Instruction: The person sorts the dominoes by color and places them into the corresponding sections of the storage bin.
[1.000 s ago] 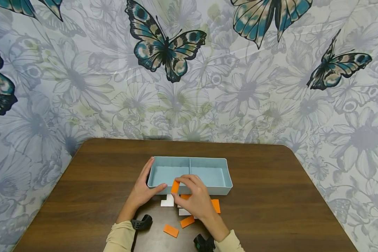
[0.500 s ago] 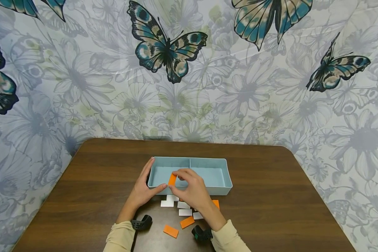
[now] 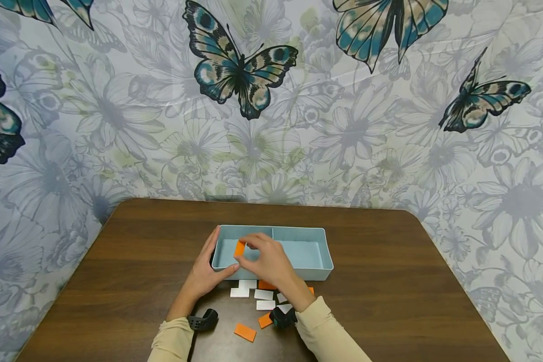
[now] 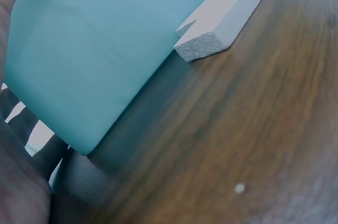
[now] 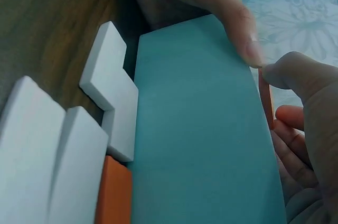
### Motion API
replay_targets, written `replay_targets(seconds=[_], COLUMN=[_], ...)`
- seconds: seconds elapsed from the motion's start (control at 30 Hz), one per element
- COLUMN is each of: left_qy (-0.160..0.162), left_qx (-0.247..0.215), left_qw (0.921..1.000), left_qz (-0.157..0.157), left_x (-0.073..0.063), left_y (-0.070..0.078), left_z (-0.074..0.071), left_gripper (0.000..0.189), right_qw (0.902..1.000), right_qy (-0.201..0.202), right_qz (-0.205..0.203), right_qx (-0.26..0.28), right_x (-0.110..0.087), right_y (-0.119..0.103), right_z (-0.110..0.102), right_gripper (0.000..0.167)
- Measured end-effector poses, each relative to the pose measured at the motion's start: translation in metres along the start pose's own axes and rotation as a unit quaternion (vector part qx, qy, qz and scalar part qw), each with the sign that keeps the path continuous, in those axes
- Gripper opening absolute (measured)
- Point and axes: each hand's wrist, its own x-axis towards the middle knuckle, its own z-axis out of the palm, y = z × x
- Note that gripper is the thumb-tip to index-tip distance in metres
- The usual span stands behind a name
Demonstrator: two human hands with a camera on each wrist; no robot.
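Right hand (image 3: 270, 260): extended over the light-blue box (image 3: 317, 273), thumb and fingertips pinching one orange block (image 3: 239, 248). Left hand (image 3: 205, 272): wide grip, fingers along the box's left wall, thumb at its near rim. Orange block: flat, oblong, plain; held slightly tilted at the left compartment, exact height unclear. White blocks (image 3: 265, 305): on the desk (image 3: 389, 276), near side.
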Motion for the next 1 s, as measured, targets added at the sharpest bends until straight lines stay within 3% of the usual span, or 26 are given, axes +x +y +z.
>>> replay_targets(seconds=[0.43,0.7,1.0], left_qy=[-0.003,-0.001,0.004], left_qx=[-0.004,-0.006,-0.012], left_qw=[1.0,0.9999,0.9998], left_qz=[-0.006,0.015,0.015], left_x=[-0.001,0.0,0.001], left_y=[0.002,-0.001,-0.002], left_z=[-0.001,-0.002,-0.002], left_gripper=[0.109,0.11,0.112], right_qw=[0.9959,0.9891,0.9844], right_qy=[-0.082,-0.134,-0.156], right_qz=[0.015,0.022,0.026], right_qx=[-0.035,-0.057,-0.076], right_x=[0.024,0.034,0.046], right_y=[0.001,0.0,0.001], right_z=[0.008,0.016,0.022], right_gripper=[0.039,0.043,0.041])
